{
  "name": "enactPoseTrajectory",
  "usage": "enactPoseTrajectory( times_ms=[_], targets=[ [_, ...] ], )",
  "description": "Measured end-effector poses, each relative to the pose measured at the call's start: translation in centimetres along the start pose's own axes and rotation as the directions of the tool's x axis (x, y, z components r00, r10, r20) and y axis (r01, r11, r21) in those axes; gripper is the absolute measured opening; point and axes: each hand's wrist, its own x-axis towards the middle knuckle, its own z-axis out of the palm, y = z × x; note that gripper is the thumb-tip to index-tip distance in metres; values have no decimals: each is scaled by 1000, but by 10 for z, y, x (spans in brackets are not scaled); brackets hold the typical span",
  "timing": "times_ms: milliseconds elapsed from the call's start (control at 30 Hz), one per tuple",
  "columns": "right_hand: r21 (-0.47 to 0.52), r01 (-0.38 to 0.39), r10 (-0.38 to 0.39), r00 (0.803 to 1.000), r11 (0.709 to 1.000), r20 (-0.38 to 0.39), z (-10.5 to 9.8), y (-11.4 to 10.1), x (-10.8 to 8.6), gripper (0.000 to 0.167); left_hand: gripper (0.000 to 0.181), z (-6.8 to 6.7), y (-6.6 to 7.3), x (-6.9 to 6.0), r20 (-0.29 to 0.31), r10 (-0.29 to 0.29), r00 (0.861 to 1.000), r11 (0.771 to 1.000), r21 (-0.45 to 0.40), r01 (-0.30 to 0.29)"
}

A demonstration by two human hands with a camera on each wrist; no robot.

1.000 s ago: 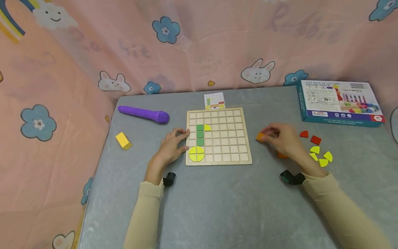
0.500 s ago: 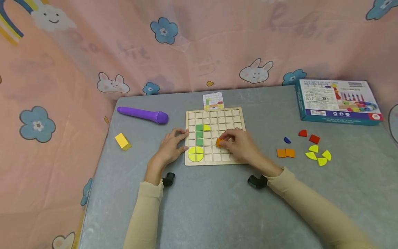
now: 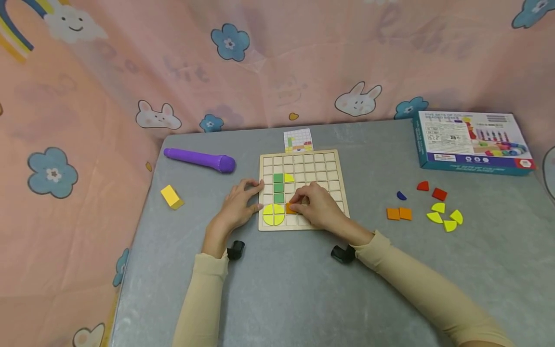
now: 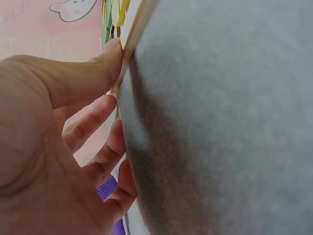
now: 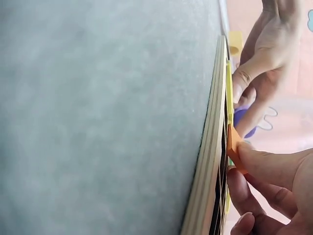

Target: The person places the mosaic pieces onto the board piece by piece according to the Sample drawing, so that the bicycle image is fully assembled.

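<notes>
A wooden grid board (image 3: 342,193) holds a column of green squares (image 3: 278,188), a yellow quarter piece (image 3: 288,178) beside its top, and a yellow circle of quarters (image 3: 273,215) at lower left. My right hand (image 3: 318,207) pinches an orange square (image 3: 289,208) at the cell right of the circle; in the right wrist view the orange piece (image 5: 235,149) stands tilted between thumb and fingers, against the board. My left hand (image 3: 236,205) rests at the board's left edge, fingers relaxed; in the left wrist view the thumb of this hand (image 4: 63,132) touches the board's edge (image 4: 137,24).
A printed card (image 3: 298,140) lies behind the board. To the right are two orange squares (image 3: 393,214), a blue piece (image 3: 401,195), red pieces (image 3: 440,194), yellow quarters (image 3: 450,225) and a box (image 3: 474,142). Left lie a purple microphone (image 3: 201,159) and a yellow block (image 3: 172,196).
My right hand has carried the orange square leftward from the table's right side, over the board, to the cell beside the yellow circle. My left hand has stayed at the board's edge.
</notes>
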Motion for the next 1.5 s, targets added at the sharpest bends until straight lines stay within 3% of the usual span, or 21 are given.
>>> enactPoseTrajectory(
  times_ms=[400,633,733,1033,1200,1500],
  targets=[
    [-77,0,0,1000,997,0,4,-2,3,6,67,-1,0,-1,2,2,1000,1000,10,-2],
    [-84,-61,65,997,995,37,0,-3,-1,6,68,-2,0,-2,6,-1,1000,1000,1,1],
    [-67,-103,107,993,992,59,-7,0,-5,13,67,-2,0,-2,2,4,1000,1000,-3,-4],
    [1,-178,178,983,984,52,-49,30,-25,19,67,-2,0,0,6,11,1000,1000,2,-11],
    [-55,-218,219,976,974,16,-82,49,-43,20,67,-2,0,0,8,9,1000,1000,1,-9],
    [-146,-383,383,923,912,-30,-138,79,-84,35,67,-1,-2,0,8,6,1000,1000,3,-6]
  ],
)
